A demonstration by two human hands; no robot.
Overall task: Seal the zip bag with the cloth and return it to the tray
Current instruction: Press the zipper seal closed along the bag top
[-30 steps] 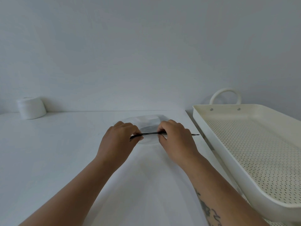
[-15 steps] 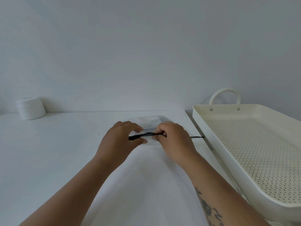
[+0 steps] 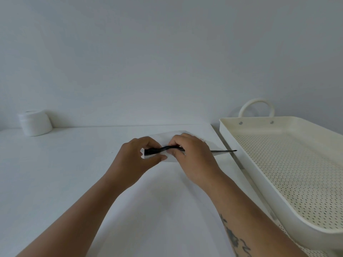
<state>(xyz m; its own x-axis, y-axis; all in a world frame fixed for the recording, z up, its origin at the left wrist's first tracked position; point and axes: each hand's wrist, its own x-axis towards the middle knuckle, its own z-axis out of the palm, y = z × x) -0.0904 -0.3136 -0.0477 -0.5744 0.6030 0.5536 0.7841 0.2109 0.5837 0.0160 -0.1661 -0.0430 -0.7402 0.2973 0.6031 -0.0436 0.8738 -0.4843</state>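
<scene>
Sealing is under way, judging by the grip: at the centre of the frame the zip bag (image 3: 187, 138) lies on the white table (image 3: 74, 173), and both hands pinch its black zip strip (image 3: 163, 148). The left hand (image 3: 135, 162) has thumb and fingers clamped on the strip's left end; the right hand (image 3: 193, 156) is pressed closed on it just beside, with the strip's right end poking out past the knuckles toward the tray (image 3: 230, 160). Whether the strip is fully closed I cannot tell (the cloth inside is not clearly visible either). Left to do: finish the seal, then move the bag to the tray, which sits empty at the right of the frame. Nothing blocks that short path. A white roll (image 3: 35, 123) stands at the far left, well apart.
</scene>
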